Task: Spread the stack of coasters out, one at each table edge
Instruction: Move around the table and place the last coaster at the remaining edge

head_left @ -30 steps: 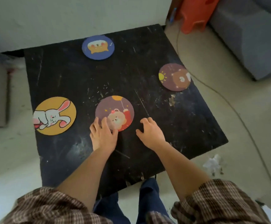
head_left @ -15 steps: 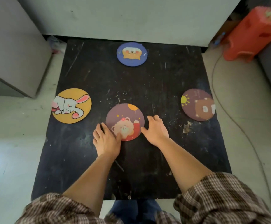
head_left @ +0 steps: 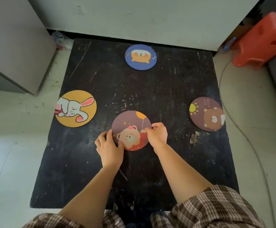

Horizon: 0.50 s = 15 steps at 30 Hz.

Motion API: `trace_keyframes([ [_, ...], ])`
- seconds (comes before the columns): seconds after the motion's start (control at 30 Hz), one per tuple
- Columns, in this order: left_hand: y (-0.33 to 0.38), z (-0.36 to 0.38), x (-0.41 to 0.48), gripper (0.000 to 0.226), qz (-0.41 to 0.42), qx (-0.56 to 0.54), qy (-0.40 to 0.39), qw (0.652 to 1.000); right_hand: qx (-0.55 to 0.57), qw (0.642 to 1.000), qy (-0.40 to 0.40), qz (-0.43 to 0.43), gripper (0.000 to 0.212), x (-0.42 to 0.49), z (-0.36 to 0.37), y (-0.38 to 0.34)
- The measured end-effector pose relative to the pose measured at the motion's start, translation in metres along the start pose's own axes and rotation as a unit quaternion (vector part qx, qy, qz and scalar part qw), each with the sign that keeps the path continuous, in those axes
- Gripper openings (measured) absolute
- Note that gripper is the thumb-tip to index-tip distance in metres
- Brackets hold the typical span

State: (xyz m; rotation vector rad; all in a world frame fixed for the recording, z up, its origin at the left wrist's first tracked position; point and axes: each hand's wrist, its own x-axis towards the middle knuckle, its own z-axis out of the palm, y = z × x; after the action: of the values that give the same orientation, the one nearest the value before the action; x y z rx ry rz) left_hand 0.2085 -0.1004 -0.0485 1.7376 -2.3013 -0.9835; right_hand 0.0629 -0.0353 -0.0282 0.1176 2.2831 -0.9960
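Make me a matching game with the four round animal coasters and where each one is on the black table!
Things:
1. bunny coaster
2. blue coaster
3. sun bear coaster
4. balloon bear coaster

Places:
A. far edge, by the wall
B. middle, held between both hands
C. left edge, hanging slightly over
D. right edge

Pairs: 1-C, 2-A, 3-D, 4-B
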Motion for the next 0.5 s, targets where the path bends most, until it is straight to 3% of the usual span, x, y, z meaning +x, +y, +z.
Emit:
trace_keyframes([
  [0.17,0.001,-0.004,-0.003,0.045,-0.027,-0.13,0.006,0.991,0.005,1.0,-0.013,0.004,0.035,-0.001,-0.01,0.004],
  [0.33,0.001,-0.008,-0.023,0.049,-0.049,-0.164,0.01,0.985,0.024,0.999,-0.046,-0.005,0.025,-0.015,-0.031,0.024],
  [0.5,-0.006,-0.015,-0.055,0.014,-0.021,-0.183,0.037,0.982,0.049,0.996,-0.071,0.005,0.009,-0.037,-0.057,0.054],
])
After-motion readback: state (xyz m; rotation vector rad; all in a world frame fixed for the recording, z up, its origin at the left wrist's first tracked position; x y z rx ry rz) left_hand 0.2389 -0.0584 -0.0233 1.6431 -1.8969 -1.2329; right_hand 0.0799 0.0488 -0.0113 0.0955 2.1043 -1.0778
